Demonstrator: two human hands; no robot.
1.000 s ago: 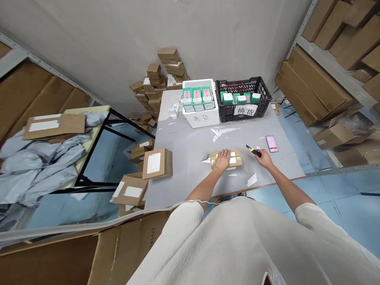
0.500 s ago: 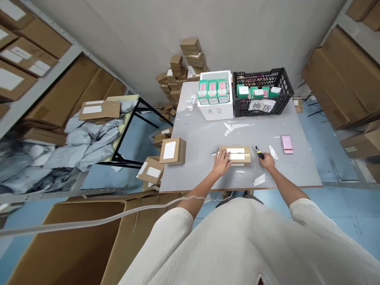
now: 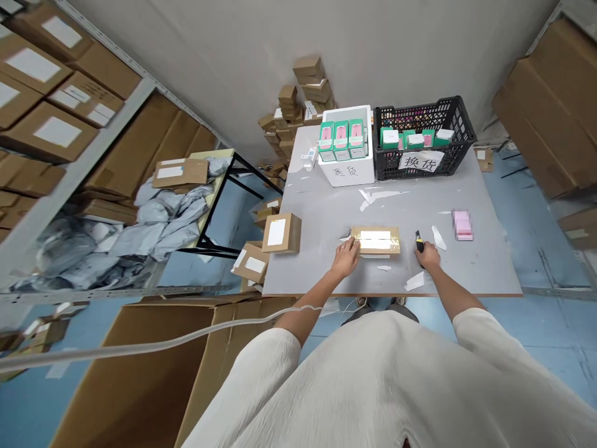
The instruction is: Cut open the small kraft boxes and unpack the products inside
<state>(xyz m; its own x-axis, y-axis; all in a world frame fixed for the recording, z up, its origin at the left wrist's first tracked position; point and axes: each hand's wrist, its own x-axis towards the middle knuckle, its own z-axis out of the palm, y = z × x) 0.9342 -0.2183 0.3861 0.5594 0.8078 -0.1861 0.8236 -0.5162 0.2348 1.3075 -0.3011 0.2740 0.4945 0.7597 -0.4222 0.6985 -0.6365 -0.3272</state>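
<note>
A flat brown box (image 3: 375, 240) with a white label and clear tape lies on the grey table (image 3: 317, 205). My left hand (image 3: 346, 257) rests at its left end, fingers closed together on the edge of the box. To the right of the box, my right hand (image 3: 428, 255) is wrapped round a black and yellow utility knife (image 3: 420, 241), whose tip points away from me. Whether its blade is out is too small to tell. Scraps of white paper (image 3: 415, 281) lie near the knife.
A white bin (image 3: 347, 172) and a black crate (image 3: 424, 167) stand at the table's back, holding green and pink boxes. A brown box (image 3: 282, 233) sits at the left edge, a pink pack (image 3: 462, 224) at right. A cable (image 3: 186, 339) crosses in front.
The view has shifted slightly. My left hand has slid off the top of the box to its left end. My right hand, with the knife, is slightly farther from the box.
</note>
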